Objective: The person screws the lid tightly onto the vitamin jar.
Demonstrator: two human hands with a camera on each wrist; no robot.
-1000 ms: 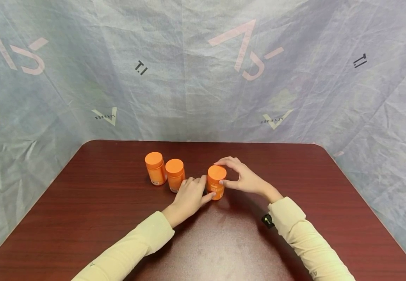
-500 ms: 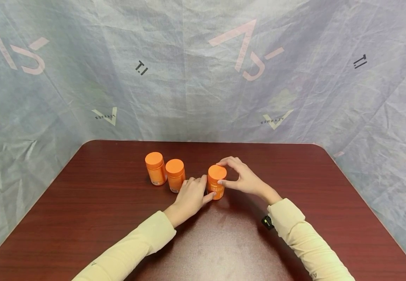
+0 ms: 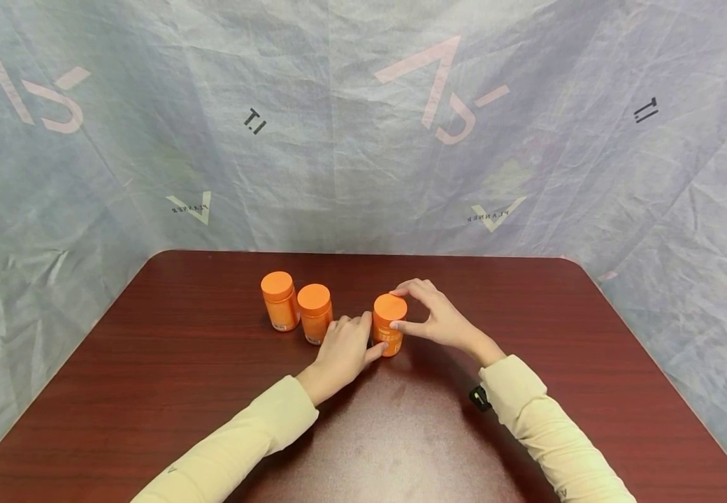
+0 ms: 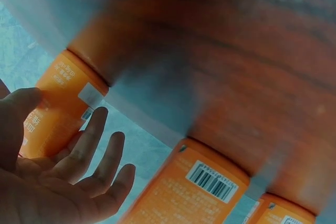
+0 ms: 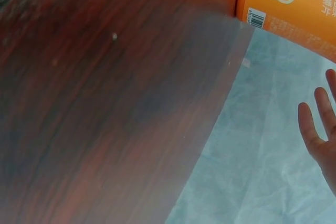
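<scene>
Three orange screw-cap bottles stand upright on the table. The rightmost bottle (image 3: 391, 337) is between both hands. My left hand (image 3: 340, 356) holds its lower body, thumb on the near side; in the left wrist view the thumb presses the bottle (image 4: 65, 90) while the other fingers spread beside it. From the right, my right hand (image 3: 444, 323) pinches around the orange cap (image 3: 390, 307) with thumb and forefinger. Its remaining fingers (image 5: 321, 111) stick out apart from the bottle in the right wrist view. The middle bottle (image 3: 315, 314) is close to the left hand's knuckles, and the leftmost bottle (image 3: 280, 304) stands beside it.
The dark red wooden table (image 3: 149, 377) has rounded far corners. A grey printed cloth (image 3: 338, 154) hangs behind it and along both sides. A small black device (image 3: 479, 398) shows at the right cuff.
</scene>
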